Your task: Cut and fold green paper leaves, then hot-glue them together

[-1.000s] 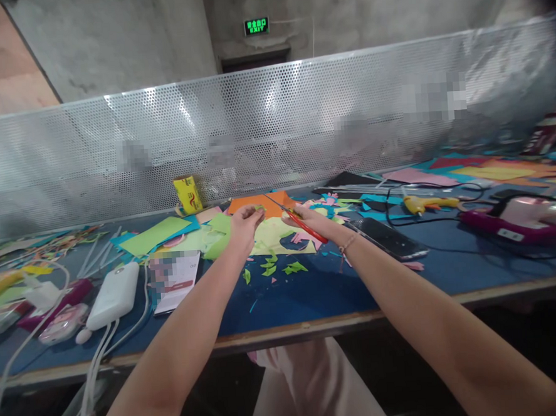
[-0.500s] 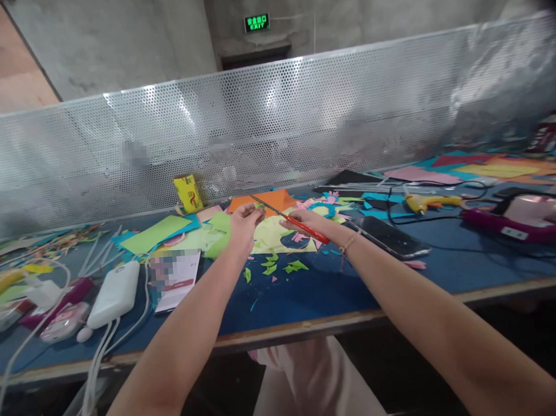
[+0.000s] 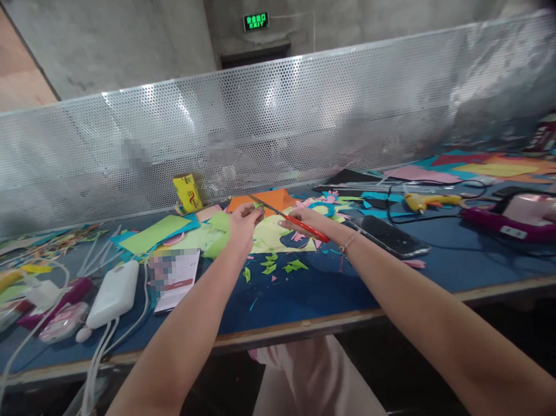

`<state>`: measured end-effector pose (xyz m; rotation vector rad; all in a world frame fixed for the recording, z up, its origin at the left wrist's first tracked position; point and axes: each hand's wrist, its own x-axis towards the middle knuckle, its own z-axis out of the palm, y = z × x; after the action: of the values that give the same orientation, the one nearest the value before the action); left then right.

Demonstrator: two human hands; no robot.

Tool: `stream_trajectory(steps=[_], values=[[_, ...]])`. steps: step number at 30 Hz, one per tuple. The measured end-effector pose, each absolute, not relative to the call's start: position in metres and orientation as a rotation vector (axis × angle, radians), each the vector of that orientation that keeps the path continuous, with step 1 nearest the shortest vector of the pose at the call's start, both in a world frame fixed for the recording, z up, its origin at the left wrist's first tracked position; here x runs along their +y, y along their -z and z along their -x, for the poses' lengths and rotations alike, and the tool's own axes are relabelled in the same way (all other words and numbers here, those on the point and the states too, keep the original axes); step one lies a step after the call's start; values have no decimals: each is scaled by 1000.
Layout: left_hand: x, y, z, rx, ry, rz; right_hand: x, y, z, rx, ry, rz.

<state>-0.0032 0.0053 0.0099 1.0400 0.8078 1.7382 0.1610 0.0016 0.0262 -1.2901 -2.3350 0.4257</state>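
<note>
In my right hand (image 3: 303,218) is a pair of scissors (image 3: 313,231) with red handles, its blades pointing up and left toward my other hand. The fingers of my left hand (image 3: 245,221) are pinched together by the blade tips, on a small green piece of paper (image 3: 258,205) that is mostly hidden. Beneath both hands lie pale yellow paper (image 3: 273,238) and a sheet of orange paper (image 3: 280,199). Small green paper scraps (image 3: 295,265) are scattered on the blue table (image 3: 307,300) just in front.
A lit phone (image 3: 181,283), a white power bank (image 3: 114,294) and cables lie to the left. Right of my hands are a dark phone (image 3: 393,235) and a yellow glue gun (image 3: 431,202). A yellow packet (image 3: 188,193) stands before the perforated metal screen (image 3: 235,123).
Both hands stay in nearly the same place, with the scissors still beside the left fingertips. The view has shifted only very slightly.
</note>
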Motion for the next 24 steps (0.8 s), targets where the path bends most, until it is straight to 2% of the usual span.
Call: stream_trajectory(steps=[11,24], values=[[6,-10,4,805,-1744,-1015,9,-24,-164,-2313,-435,1332],[3,-13,3,748,-1651,-1027,27,-13,-171,-2173,-225,1414]])
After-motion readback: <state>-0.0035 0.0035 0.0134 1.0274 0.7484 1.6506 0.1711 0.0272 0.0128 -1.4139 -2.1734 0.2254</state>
